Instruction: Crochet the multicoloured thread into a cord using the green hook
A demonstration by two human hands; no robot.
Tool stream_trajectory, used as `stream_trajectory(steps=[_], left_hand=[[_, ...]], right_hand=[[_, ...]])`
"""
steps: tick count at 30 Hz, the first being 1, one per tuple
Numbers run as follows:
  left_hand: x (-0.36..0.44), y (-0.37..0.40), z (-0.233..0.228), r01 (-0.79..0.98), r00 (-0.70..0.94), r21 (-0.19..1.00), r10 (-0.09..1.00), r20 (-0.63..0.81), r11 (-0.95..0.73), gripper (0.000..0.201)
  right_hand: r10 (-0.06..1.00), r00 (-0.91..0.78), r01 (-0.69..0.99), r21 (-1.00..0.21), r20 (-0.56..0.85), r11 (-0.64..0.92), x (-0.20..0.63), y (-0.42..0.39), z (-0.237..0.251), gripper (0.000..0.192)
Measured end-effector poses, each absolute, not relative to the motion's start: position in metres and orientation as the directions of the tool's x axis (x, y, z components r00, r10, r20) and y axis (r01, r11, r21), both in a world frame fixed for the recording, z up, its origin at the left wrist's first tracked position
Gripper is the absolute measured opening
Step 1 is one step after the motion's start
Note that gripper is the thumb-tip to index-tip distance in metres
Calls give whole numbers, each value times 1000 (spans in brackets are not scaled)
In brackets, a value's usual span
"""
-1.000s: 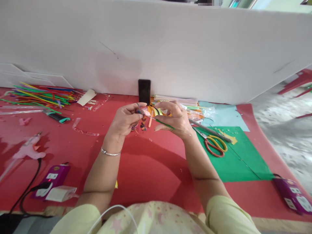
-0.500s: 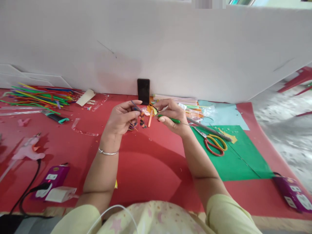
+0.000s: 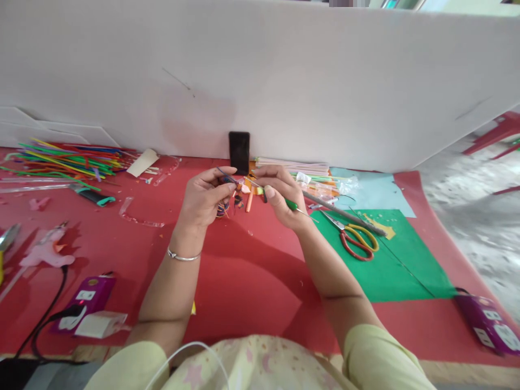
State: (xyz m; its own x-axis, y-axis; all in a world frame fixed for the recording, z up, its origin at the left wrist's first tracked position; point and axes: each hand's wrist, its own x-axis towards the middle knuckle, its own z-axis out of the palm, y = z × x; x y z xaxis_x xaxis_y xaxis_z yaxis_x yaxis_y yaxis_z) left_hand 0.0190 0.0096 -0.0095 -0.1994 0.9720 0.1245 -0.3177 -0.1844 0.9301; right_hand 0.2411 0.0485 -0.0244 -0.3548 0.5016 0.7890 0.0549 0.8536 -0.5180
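A thin green stick [image 3: 291, 204] is lying across the right hand [image 3: 281, 199], whose fingers are curling closed around it, the thumb and forefinger pinching its upper end just beside the left hand [image 3: 204, 199]. The left hand is closing its thumb and fingertips on a slim dark strand [image 3: 224, 176], with a small bunch of multicoloured bits [image 3: 222, 208] showing beneath the fingers; whether that bunch is being held cannot be told. Both hands are hovering close together above the red bench [image 3: 244, 271], near its far middle. A silver bangle [image 3: 182, 255] is circling the left wrist.

Behind the hands a black phone [image 3: 239, 151] is standing upright against a white board wall [image 3: 260, 81]. To the right, yellow-and-red-handled scissors [image 3: 354, 238] are lying on a green paper sheet [image 3: 385, 260], just beside a long grey rod [image 3: 345, 214]. At the far left a heap of coloured sticks [image 3: 69, 158] is spreading over the bench. A purple power strip [image 3: 87, 298] with a white plug is sitting at the near left edge, and another purple power strip [image 3: 487, 325] at the near right.
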Motion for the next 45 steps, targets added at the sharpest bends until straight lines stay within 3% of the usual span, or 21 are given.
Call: stream_trajectory(steps=[5,16,22,37,45], left_hand=[[27,9,-13,-281,-228,930,957,177,-239,33],[25,13,-13,-456,-186,873,978,94,-171,22],[24,13,-12,-474,-130,875,990,46,-102,20],[22,14,-14,-498,-90,866,996,0,-44,18],[21,14,-13,-516,-54,856,998,19,-44,20]], right_hand=[[495,-387,61,-515,778,855,237,45,-23,41],[526,-358,137,-514,771,847,234,45,-26,48],[518,-354,31,-544,778,838,231,41,-25,39],[592,-366,-17,-641,718,767,229,44,-26,49],[651,-371,-129,-731,662,670,226,41,-29,47]])
